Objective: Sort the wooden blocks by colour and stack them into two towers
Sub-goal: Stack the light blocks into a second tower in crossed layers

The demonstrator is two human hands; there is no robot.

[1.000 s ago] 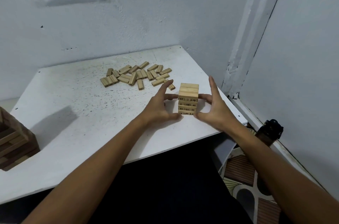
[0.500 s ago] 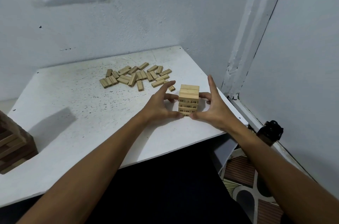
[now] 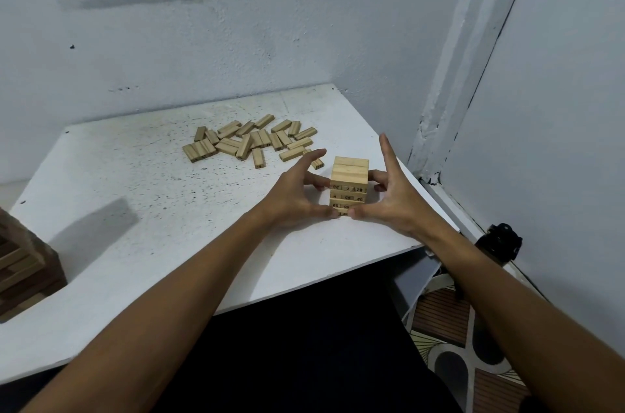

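Observation:
A short tower of light wooden blocks with printed numbers stands near the right edge of the white table. My left hand cups its left side and my right hand cups its right side. Both thumbs meet at the front of the tower's base, the middle fingers curl against its sides, and both index fingers point up, clear of it. Several loose light blocks lie in a pile further back. A tower of darker blocks stands at the table's left edge, partly cut off by the frame.
White walls close in behind and to the right of the table. A black object sits on the floor by the right wall, above a patterned mat. The table's front edge runs diagonally just below my wrists.
Both hands have closed in on the light tower. The thumbs moved together at the front of its base and the fingers drew against its sides.

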